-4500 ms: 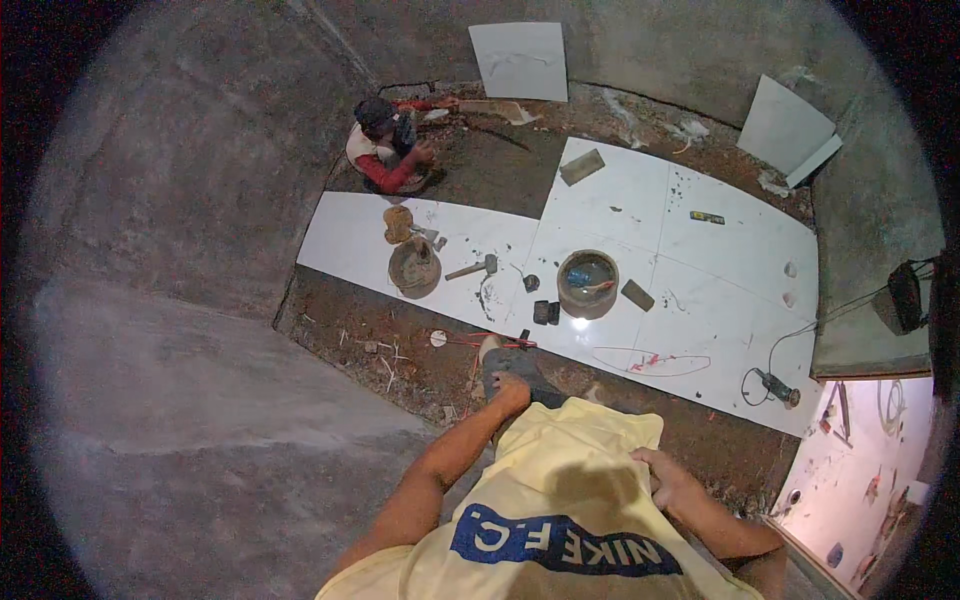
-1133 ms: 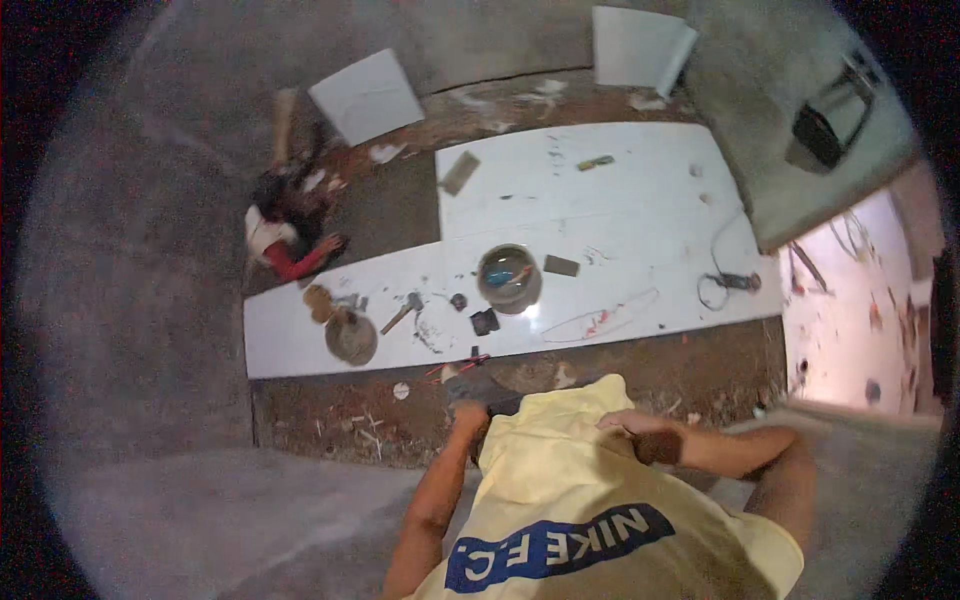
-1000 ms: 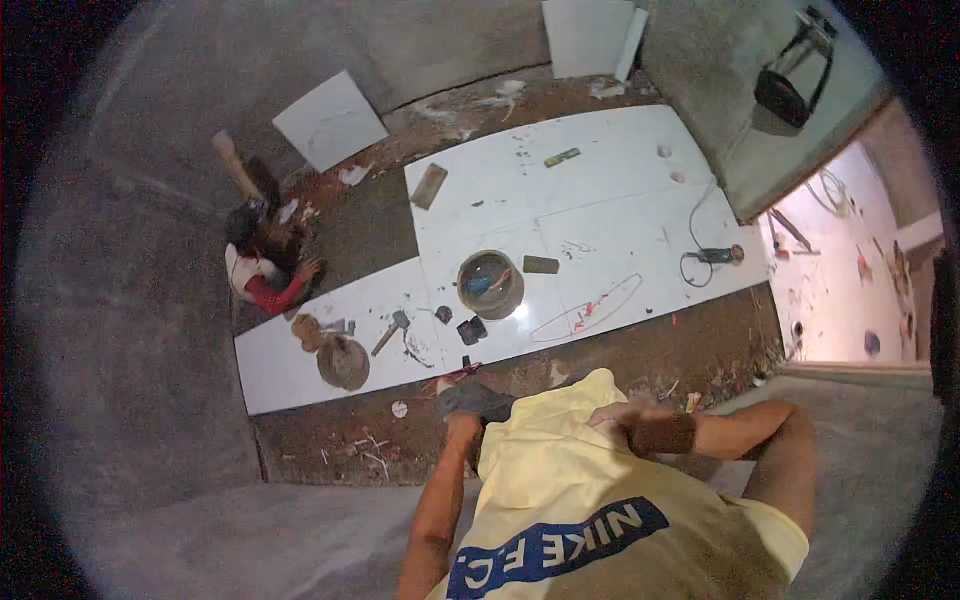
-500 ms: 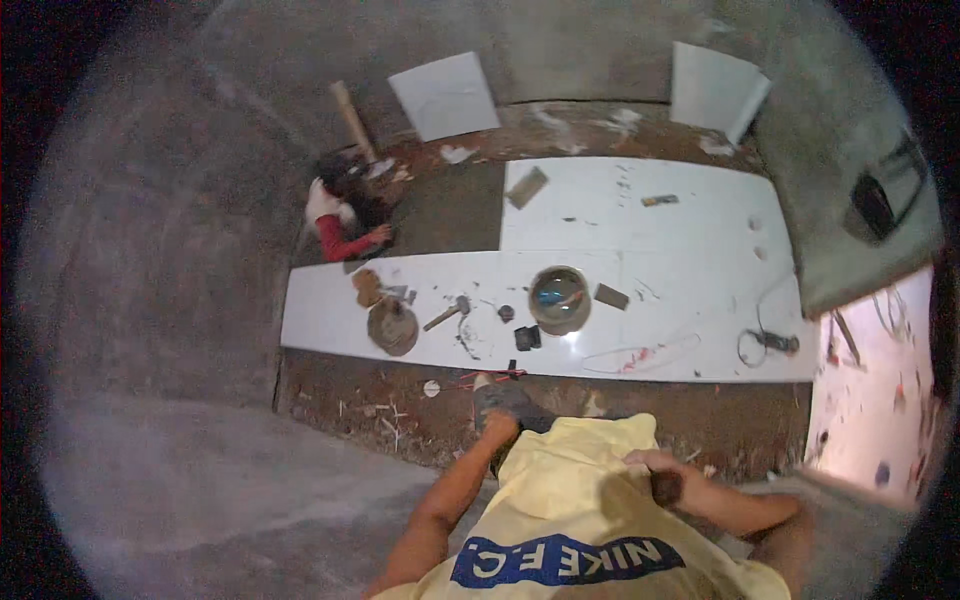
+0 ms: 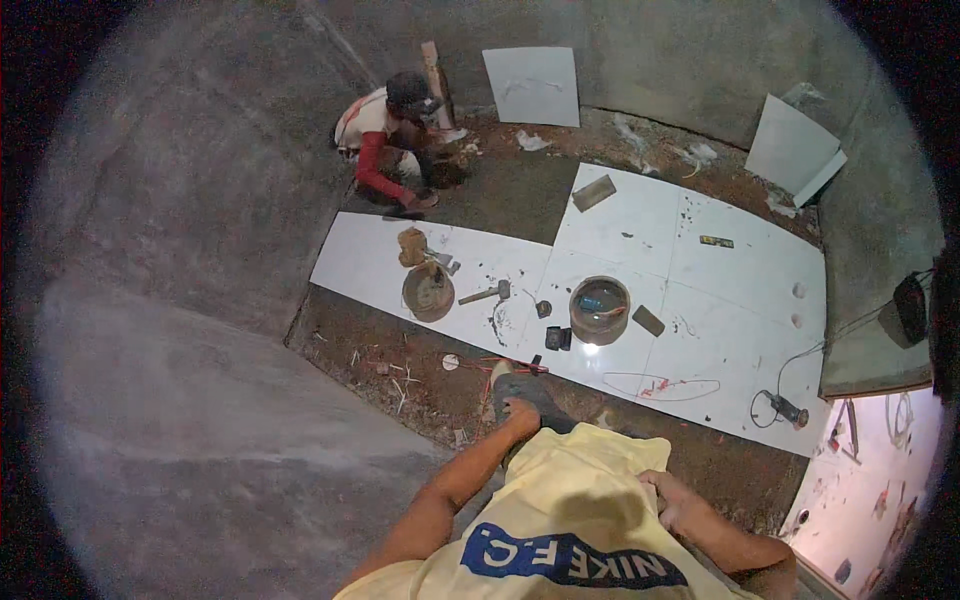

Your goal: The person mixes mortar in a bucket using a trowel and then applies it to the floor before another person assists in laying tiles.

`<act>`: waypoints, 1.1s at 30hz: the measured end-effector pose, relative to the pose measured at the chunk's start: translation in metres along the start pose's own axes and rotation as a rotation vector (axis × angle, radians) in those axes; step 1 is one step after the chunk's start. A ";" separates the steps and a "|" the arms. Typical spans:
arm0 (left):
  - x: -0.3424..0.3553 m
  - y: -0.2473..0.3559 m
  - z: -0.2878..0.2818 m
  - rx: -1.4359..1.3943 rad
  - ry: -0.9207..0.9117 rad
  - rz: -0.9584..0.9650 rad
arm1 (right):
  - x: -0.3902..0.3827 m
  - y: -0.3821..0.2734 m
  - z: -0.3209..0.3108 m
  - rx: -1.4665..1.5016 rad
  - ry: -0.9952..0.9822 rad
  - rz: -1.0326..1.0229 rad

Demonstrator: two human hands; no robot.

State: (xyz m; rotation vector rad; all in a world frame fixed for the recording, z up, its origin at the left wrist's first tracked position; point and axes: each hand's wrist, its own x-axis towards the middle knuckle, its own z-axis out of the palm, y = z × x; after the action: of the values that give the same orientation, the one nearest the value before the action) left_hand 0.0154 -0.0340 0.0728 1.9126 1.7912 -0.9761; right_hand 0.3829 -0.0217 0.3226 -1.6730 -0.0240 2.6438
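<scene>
My left hand (image 5: 520, 413) rests on my bent leg in dark trousers (image 5: 535, 393), its fingers lying over the knee and holding no object. My right hand (image 5: 672, 500) is beside the edge of my yellow shirt (image 5: 585, 475), fingers curled; whether they pinch cloth is hidden. In front of my foot, white floor tiles (image 5: 690, 335) carry a bucket of dark water (image 5: 600, 339) with something blue inside, a second bucket (image 5: 428, 317), and a hammer (image 5: 485, 293). Small black blocks (image 5: 558, 338) lie nearest my knee. Neither hand touches these.
A co-worker in red sleeves (image 5: 375, 165) crouches at the far left beside bare dark bedding (image 5: 500, 195). Loose tiles (image 5: 535, 85) lean on the far wall. A corded tool (image 5: 793, 410) lies at right, a small level (image 5: 717, 241) farther back. Red cords (image 5: 515, 364) cross near my foot.
The view has turned, so the tiles and buckets appear shifted right and slanted. The co-worker shows more fully. My hands keep nearly the same places on leg and shirt.
</scene>
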 end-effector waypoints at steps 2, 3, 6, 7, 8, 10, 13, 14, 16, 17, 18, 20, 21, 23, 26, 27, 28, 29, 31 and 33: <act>0.011 0.014 -0.031 -0.003 -0.130 -0.135 | -0.021 -0.008 0.014 0.226 0.041 0.208; 0.012 0.008 -0.032 0.030 -0.293 -0.041 | -0.026 -0.008 0.021 0.183 0.059 0.191; 0.010 -0.007 -0.017 0.052 -0.445 0.002 | -0.027 -0.008 0.029 0.123 0.040 0.181; 0.008 -0.010 -0.013 0.053 -0.430 -0.029 | -0.027 -0.008 0.028 0.126 0.017 0.184; 0.005 -0.013 -0.009 0.049 -0.432 -0.043 | -0.023 -0.004 0.024 0.114 0.008 0.187; -0.002 0.012 -0.044 0.059 -0.288 0.013 | -0.017 0.002 0.007 -0.065 0.051 -0.070; -0.014 0.000 -0.045 0.024 -0.272 0.020 | -0.044 -0.010 0.038 0.198 0.010 0.129; -0.015 -0.003 -0.044 0.007 -0.260 0.027 | -0.043 -0.010 0.038 0.193 0.009 0.132; -0.017 -0.006 -0.050 -0.019 -0.233 0.056 | -0.039 -0.008 0.035 0.183 0.055 0.099; -0.017 -0.007 -0.053 -0.017 -0.233 0.060 | -0.036 -0.008 0.032 0.187 0.057 0.099; -0.018 -0.001 -0.068 -0.080 -0.219 0.072 | -0.032 -0.006 0.024 0.182 0.073 0.079; -0.017 0.000 -0.066 -0.142 -0.209 0.074 | -0.019 0.002 0.009 0.172 0.082 0.063; -0.017 -0.012 -0.039 -0.156 -0.129 0.062 | -0.008 0.008 0.004 0.049 0.060 0.003; -0.014 -0.014 -0.022 -0.165 -0.049 0.077 | 0.000 0.012 -0.004 -0.053 0.054 -0.063; -0.012 -0.013 -0.024 -0.062 -0.096 0.170 | -0.001 0.011 -0.006 -0.077 0.100 -0.060; -0.014 -0.019 -0.017 -0.085 -0.077 0.161 | -0.003 0.010 0.000 -0.071 0.082 -0.057; -0.017 -0.018 -0.020 -0.107 -0.056 0.170 | -0.011 0.006 0.008 -0.060 0.081 -0.056; -0.020 -0.015 -0.023 -0.108 -0.058 0.172 | -0.019 0.003 0.017 -0.051 0.079 -0.054; -0.027 -0.001 -0.061 -0.147 -0.011 0.130 | -0.048 -0.012 0.039 0.203 0.033 0.099; -0.028 -0.007 -0.060 -0.148 0.012 0.138 | -0.046 -0.011 0.039 0.181 0.055 0.084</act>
State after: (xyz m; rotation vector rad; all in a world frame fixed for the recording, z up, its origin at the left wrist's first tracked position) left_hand 0.0239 -0.0138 0.1352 1.9239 1.6631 -0.7657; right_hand 0.3678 -0.0119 0.3811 -1.7213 0.2842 2.5659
